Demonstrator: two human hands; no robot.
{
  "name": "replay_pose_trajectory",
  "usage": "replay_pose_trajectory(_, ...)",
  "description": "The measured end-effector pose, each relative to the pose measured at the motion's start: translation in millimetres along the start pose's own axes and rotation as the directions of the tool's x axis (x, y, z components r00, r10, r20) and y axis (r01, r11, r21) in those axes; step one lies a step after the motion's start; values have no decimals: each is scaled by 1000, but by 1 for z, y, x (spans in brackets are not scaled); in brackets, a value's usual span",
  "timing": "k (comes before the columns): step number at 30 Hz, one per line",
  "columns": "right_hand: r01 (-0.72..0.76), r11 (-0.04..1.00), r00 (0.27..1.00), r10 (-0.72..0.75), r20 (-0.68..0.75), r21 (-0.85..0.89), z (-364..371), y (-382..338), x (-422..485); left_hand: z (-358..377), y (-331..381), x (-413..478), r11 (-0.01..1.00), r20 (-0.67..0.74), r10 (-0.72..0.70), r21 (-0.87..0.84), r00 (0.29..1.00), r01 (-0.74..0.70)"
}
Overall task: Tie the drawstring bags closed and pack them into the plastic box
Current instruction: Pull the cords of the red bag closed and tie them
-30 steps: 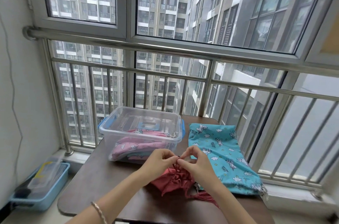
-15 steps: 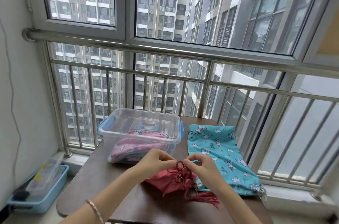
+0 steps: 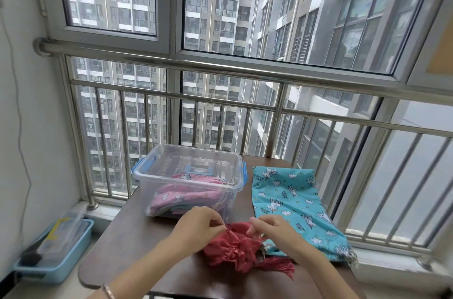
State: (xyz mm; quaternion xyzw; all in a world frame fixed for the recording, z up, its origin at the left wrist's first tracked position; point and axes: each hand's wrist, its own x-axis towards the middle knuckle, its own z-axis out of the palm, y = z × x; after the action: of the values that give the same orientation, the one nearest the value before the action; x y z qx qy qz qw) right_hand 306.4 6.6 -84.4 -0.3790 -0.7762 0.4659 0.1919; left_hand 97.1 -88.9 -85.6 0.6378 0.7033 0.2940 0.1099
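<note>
Dark brown table (image 3: 137,244) stood against a steel railing (image 3: 220,70) and glazed windows and filled the lower centre of the frame. At its near edge, the left grip (image 3: 196,226), a bare hand, had its fingertips curled and pinched on the gathered fabric at the mouth of the red drawstring bag (image 3: 232,247). The right grip (image 3: 277,230), also a bare hand, pinched the same gathered mouth from the opposite side. The cord itself could not be made out between the fingers. The red drawstring bag lay crumpled on the table below both hands, with a red tassel (image 3: 279,267) trailing toward the lower right. A bracelet (image 3: 107,291) sat on the left wrist. Just above the hands stood the clear plastic box (image 3: 152,183), open at the top, with blue latches, holding pink patterned bags (image 3: 179,198). Right of the box, a teal patterned bag (image 3: 289,198) lay flat on the table, its lower end just beside the red bag. At lower left, a blue tray (image 3: 56,274) rested on the floor.
</note>
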Motion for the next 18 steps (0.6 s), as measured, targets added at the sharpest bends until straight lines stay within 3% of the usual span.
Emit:
replay_pose_trajectory(4,-79,962,996,87,19,-261,14,-14,9,9,9,-9,997,-34,-49,-53,998,47)
replay_pose_trajectory(9,-68,850,991,116,59,-522,35,-19,20,21,17,-16,981,-133,-94,-181,987,69)
replay_pose_trajectory(15,-38,882,976,135,173,-470,40,-28,18,15,21,-13,906,-93,-109,-418,990,61)
replay_pose_trajectory(18,-62,903,992,102,71,-426,38,-29,18,13,22,-11,867,-137,-76,-498,988,-2)
